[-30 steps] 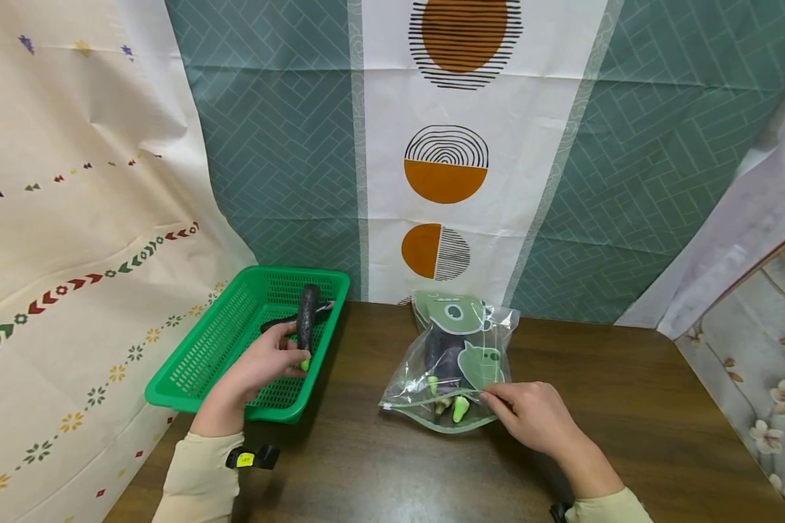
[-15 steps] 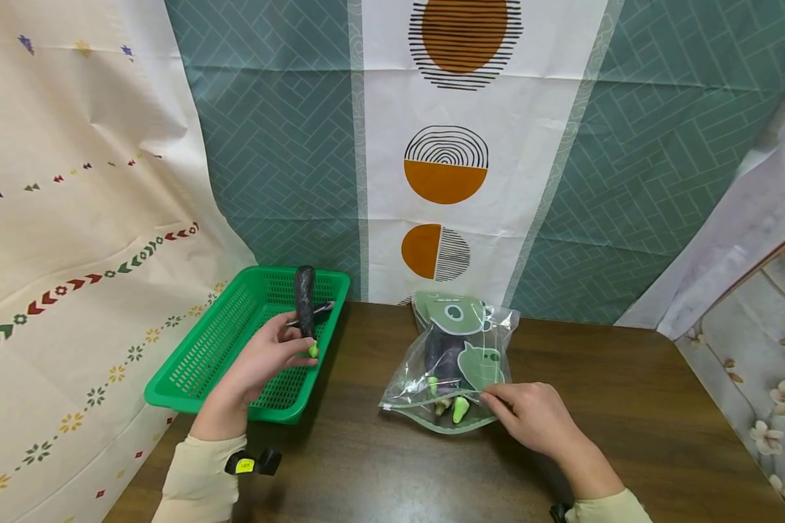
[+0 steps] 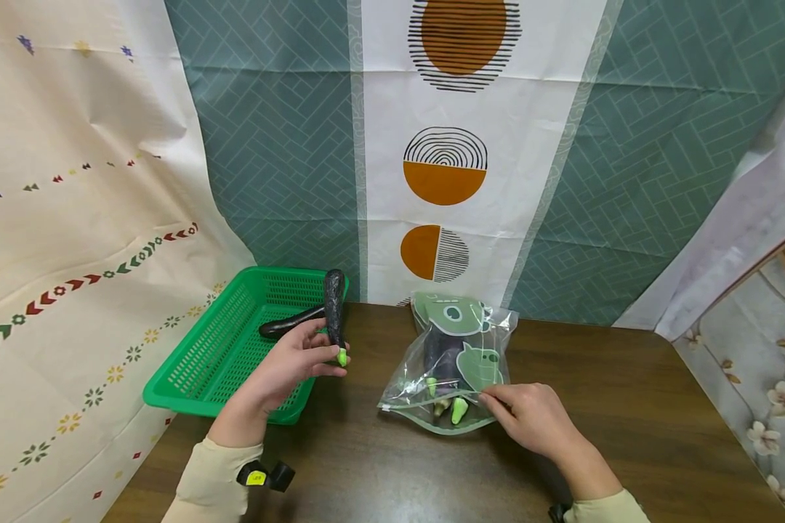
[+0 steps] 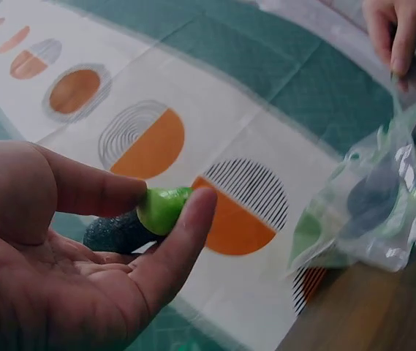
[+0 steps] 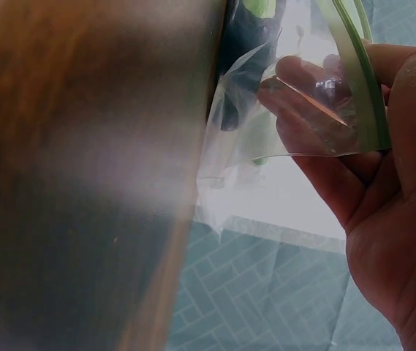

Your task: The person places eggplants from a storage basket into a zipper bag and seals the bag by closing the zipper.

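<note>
Head view showed your left hand [image 3: 293, 368] pinching an eggplant [image 3: 334, 305] by its green end near the basket [image 3: 163, 402], a hold whose slightness could have let the long body tip, while your right hand [image 3: 528, 415] pinched the bag [image 3: 480, 367].

The bare left hand [image 3: 294, 367] pinches with curled fingers [image 3: 314, 327], its wrist [image 3: 238, 423] behind them; the bare right hand [image 3: 530, 418] pinches too, its cream-sleeved arm [image 3: 607, 508] behind its fingers.
</note>
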Demonstrator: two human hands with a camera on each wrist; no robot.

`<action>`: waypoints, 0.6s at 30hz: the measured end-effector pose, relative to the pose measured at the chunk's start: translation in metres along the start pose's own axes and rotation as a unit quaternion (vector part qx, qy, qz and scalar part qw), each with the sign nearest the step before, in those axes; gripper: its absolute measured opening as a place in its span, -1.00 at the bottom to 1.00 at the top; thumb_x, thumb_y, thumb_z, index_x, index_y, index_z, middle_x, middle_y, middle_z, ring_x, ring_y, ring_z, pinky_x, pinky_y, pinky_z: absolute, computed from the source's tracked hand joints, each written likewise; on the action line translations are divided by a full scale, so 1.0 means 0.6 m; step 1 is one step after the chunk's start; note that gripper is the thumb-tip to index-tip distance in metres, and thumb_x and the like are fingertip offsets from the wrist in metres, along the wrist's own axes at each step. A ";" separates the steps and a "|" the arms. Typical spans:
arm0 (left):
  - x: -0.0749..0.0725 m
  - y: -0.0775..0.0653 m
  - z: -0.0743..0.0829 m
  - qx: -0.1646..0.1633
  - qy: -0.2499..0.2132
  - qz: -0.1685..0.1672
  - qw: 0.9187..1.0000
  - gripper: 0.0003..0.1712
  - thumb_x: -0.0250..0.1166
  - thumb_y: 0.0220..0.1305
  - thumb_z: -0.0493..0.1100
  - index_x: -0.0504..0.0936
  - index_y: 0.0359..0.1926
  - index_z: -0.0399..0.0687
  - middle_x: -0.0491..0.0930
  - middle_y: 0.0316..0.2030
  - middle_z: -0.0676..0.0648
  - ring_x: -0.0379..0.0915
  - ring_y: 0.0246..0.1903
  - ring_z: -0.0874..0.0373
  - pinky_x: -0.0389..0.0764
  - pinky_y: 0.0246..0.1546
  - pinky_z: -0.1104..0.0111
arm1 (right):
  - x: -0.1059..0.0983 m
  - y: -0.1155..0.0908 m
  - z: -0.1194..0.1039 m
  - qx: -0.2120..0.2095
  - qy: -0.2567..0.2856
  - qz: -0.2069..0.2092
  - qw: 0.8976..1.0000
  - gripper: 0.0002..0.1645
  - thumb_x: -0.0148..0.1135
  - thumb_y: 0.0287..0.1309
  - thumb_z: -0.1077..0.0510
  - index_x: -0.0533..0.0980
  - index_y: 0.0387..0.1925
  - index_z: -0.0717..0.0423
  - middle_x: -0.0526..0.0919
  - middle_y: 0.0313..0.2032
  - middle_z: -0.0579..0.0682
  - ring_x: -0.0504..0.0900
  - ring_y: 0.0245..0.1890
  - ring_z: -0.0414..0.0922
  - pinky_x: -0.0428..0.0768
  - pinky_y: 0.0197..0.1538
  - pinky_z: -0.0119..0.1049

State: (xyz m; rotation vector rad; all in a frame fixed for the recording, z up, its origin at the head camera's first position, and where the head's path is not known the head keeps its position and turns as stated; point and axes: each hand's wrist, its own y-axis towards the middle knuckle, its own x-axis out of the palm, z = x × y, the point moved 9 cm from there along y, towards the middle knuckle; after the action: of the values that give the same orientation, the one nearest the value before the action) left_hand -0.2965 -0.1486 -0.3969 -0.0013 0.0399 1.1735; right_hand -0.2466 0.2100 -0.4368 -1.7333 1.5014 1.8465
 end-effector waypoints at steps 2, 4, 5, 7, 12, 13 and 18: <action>0.012 0.002 -0.003 -0.005 -0.019 -0.012 1.000 -0.20 0.23 0.66 -0.33 0.04 0.68 -0.40 0.62 0.16 -0.43 0.79 0.04 -0.18 0.81 0.09 0.10 | 0.000 -0.001 0.000 0.001 0.002 -0.001 1.000 -0.95 0.56 0.37 0.12 0.84 -0.23 -0.15 0.80 -0.39 -0.34 0.60 -0.47 -0.49 0.64 -0.41 -0.30; 0.024 0.003 -0.007 -0.011 -0.037 -0.025 0.999 -0.21 0.23 0.66 -0.32 0.04 0.67 -0.41 0.62 0.19 -0.42 0.78 0.05 -0.18 0.81 0.10 0.11 | 0.000 -0.002 0.000 0.002 0.001 0.000 1.000 -0.95 0.57 0.35 0.12 0.84 -0.23 -0.15 0.80 -0.39 -0.34 0.59 -0.47 -0.50 0.63 -0.42 -0.31; 0.030 0.004 -0.010 -0.015 -0.045 -0.033 0.998 -0.21 0.23 0.66 -0.32 0.04 0.67 -0.42 0.62 0.19 -0.40 0.78 0.06 -0.18 0.81 0.10 0.11 | -0.001 -0.002 0.000 0.002 0.000 0.001 1.000 -0.94 0.57 0.34 0.12 0.83 -0.23 -0.15 0.80 -0.39 -0.34 0.58 -0.47 -0.50 0.62 -0.42 -0.31; 0.041 0.006 -0.014 -0.022 -0.058 -0.044 0.997 -0.22 0.23 0.65 -0.32 0.07 0.66 -0.43 0.63 0.19 -0.37 0.77 0.07 -0.18 0.80 0.11 0.11 | 0.000 -0.002 0.000 0.002 0.000 0.002 1.000 -0.96 0.57 0.36 0.12 0.83 -0.24 -0.15 0.80 -0.40 -0.34 0.58 -0.47 -0.50 0.62 -0.42 -0.31; 0.069 0.008 -0.020 -0.025 -0.071 -0.073 0.994 -0.34 0.25 0.62 -0.33 0.21 0.55 -0.47 0.69 0.12 -0.32 0.75 0.06 -0.20 0.81 0.11 0.10 | -0.002 -0.001 -0.003 -0.008 -0.003 0.010 1.000 -0.96 0.57 0.36 0.11 0.83 -0.25 -0.13 0.80 -0.39 -0.35 0.63 -0.46 -0.47 0.66 -0.41 -0.28; 0.075 0.007 -0.020 -0.023 -0.072 -0.081 0.994 -0.37 0.25 0.62 -0.33 0.24 0.52 -0.48 0.70 0.11 -0.32 0.75 0.07 -0.21 0.81 0.11 0.09 | -0.003 -0.001 -0.004 -0.011 -0.004 0.012 1.000 -0.96 0.57 0.36 0.11 0.82 -0.25 -0.13 0.80 -0.39 -0.35 0.65 -0.46 -0.47 0.67 -0.40 -0.27; 0.099 0.007 -0.029 -0.024 -0.089 -0.117 0.989 -0.39 0.26 0.59 -0.32 0.28 0.49 -0.48 0.69 0.14 -0.40 0.71 0.07 -0.24 0.81 0.11 0.08 | -0.002 0.000 -0.003 -0.012 -0.005 0.013 1.000 -0.92 0.59 0.32 0.13 0.82 -0.26 -0.16 0.78 -0.41 -0.36 0.63 -0.48 -0.47 0.66 -0.41 -0.27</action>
State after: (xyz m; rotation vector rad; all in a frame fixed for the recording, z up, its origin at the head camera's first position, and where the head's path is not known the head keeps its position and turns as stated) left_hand -0.2782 -0.0926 -0.4159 0.0551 -0.1429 0.9366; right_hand -0.2452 0.2093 -0.4352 -1.7198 1.5110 1.8920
